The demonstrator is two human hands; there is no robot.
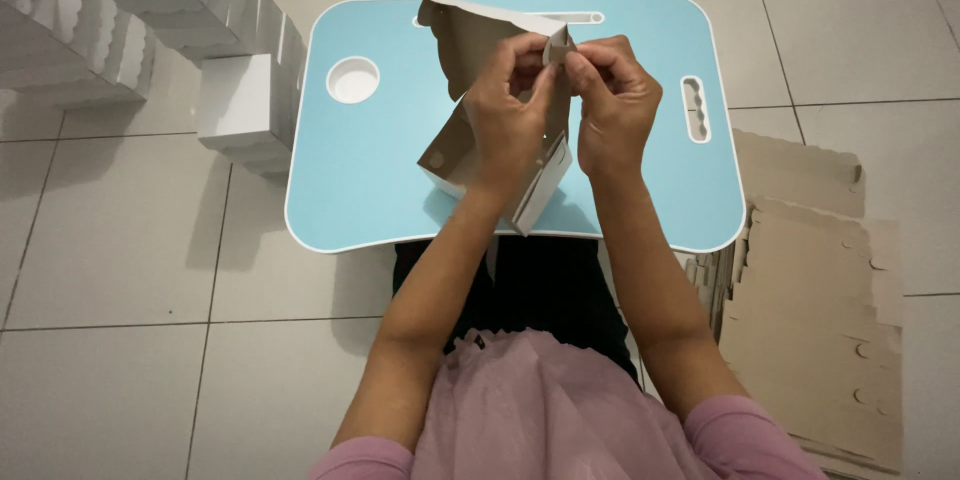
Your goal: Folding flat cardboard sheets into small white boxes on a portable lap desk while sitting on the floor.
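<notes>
Both raised over a light blue lap table (pixel 350 170): left hand (pixel 510 105) and right hand (pixel 615 105), each pinched shut on a half-folded cardboard box blank (pixel 470 40), grey inside, white outside, held above the table's middle. Stack of flat cardboard blanks (pixel 810 290) on the floor tiles at right; folded white boxes (pixel 235 105) piled at left.

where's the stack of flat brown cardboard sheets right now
In the head view the stack of flat cardboard sheets lies on the tiled floor at the person's right side, just beyond the right edge of the light blue lap table.
</notes>
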